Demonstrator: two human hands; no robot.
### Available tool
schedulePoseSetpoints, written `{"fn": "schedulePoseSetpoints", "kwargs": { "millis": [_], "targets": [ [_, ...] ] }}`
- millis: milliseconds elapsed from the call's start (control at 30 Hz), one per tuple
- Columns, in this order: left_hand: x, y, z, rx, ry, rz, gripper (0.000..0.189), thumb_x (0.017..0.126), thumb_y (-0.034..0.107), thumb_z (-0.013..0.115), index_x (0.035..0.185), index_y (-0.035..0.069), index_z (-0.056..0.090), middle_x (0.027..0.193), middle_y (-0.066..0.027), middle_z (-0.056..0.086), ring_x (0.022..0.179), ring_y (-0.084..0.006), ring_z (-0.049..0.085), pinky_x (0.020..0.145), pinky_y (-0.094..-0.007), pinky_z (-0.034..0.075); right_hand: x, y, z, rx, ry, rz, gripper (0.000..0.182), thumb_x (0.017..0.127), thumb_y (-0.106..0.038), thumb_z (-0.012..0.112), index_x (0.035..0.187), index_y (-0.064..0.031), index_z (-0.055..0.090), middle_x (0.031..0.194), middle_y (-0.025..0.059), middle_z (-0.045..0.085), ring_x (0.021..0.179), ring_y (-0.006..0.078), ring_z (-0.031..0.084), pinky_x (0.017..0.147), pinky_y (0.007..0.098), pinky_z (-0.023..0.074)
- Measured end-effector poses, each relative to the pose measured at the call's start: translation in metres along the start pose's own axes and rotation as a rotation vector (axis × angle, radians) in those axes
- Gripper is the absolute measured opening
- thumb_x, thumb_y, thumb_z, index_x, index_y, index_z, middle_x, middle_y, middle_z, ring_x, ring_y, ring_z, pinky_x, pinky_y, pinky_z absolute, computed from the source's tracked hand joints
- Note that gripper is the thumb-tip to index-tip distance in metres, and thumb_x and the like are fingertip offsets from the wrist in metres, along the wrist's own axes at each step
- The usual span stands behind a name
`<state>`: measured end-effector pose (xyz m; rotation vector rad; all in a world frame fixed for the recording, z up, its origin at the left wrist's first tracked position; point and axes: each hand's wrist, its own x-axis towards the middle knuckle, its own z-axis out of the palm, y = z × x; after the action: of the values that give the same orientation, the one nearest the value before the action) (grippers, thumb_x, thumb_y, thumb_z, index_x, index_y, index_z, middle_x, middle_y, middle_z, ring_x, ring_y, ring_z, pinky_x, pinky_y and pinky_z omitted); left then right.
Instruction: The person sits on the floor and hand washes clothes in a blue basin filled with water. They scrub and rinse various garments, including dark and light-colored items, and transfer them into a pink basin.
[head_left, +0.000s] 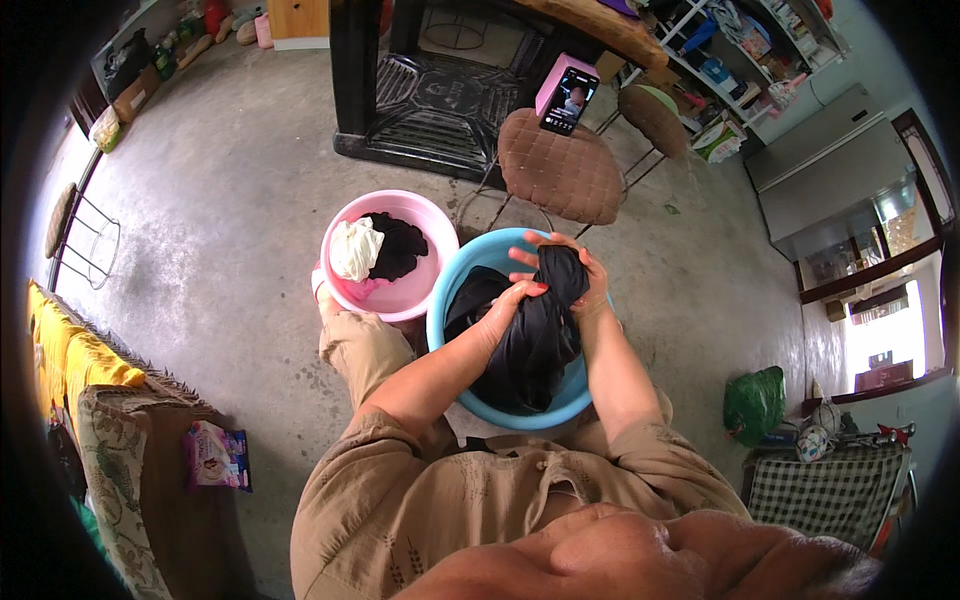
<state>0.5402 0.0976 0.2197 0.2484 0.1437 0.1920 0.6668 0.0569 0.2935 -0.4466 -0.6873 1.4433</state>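
A wet black garment (534, 345) is bunched up over a light blue plastic basin (442, 285). My left hand (511, 303) grips it from the left, its red-nailed thumb lying across the fabric. Around the right side of the same gathered end wraps my right hand (592, 283). The lower folds hang into the basin, where more dark fabric (474, 294) lies; whether it is one piece with the held garment I cannot tell. Beside it, touching or nearly so, a pink basin (442, 225) holds a white cloth (355, 249), a black cloth (399, 246) and some pink fabric (364, 289).
A brown padded stool (559, 169) stands just beyond the basins, with a phone (570, 101) propped on it against a pink box (559, 71). Behind is a black metal stove (442, 97). A sofa arm (124, 450) with a printed package (217, 456) is at left. Wet spots mark the concrete floor (225, 195).
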Motion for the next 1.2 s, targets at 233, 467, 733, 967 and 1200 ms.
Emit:
{"fn": "schedulePoseSetpoints", "kwargs": {
  "millis": [233,467,733,967,1200],
  "targets": [
    [-0.021,0.018,0.054,0.168,-0.063,0.073,0.045,0.090,0.038,0.038,0.101,-0.002,0.057,0.076,-0.0178,0.063,0.062,-0.0269,0.062,0.061,-0.0353,0.052,0.002,-0.029,0.012,-0.426,0.205,0.061,0.011,0.082,-0.013,0.052,0.083,-0.0029,0.054,0.086,0.0114,0.058,0.082,0.0229,0.060,0.078,0.0345,0.0490],
    [-0.003,0.002,0.028,0.230,0.095,0.165,0.042,0.093,0.037,0.034,0.090,0.003,0.057,0.069,-0.0142,0.062,0.056,-0.0251,0.061,0.054,-0.0337,0.051,0.016,-0.028,0.059,-1.286,0.295,0.123,0.015,0.077,-0.015,0.055,0.080,0.0004,0.058,0.075,0.0079,0.062,0.071,0.0157,0.057,0.068,0.0263,0.0437],
    [0.001,-0.003,0.012,0.930,0.298,0.409,0.019,0.088,0.018,0.047,0.089,0.001,0.056,0.069,-0.0118,0.063,0.059,-0.0210,0.062,0.056,-0.0344,0.050,0.024,0.003,0.064,-1.859,0.315,-0.007,0.017,0.073,-0.017,0.057,0.075,-0.0011,0.063,0.076,0.0203,0.062,0.072,0.0362,0.060,0.066,0.0409,0.0471],
    [0.013,-0.019,-0.012,0.938,0.571,0.627,0.035,0.091,0.021,0.036,0.100,-0.004,0.058,0.099,-0.0245,0.063,0.099,-0.0295,0.059,0.085,-0.0383,0.043,0.026,0.021,0.059,-2.127,0.329,-0.039,0.015,0.073,-0.015,0.055,0.076,-0.0018,0.062,0.081,0.0209,0.062,0.076,0.0391,0.059,0.068,0.0460,0.0479],
    [0.026,-0.025,-0.029,0.749,0.551,0.714,0.040,0.093,0.025,0.034,0.100,-0.006,0.059,0.097,-0.0172,0.065,0.092,-0.0208,0.058,0.081,-0.0355,0.044,0.029,0.033,0.066,-2.252,0.323,-0.058,0.016,0.075,-0.015,0.054,0.075,0.0001,0.060,0.078,0.0220,0.061,0.073,0.0399,0.058,0.067,0.0472,0.0480]
  ]
}}
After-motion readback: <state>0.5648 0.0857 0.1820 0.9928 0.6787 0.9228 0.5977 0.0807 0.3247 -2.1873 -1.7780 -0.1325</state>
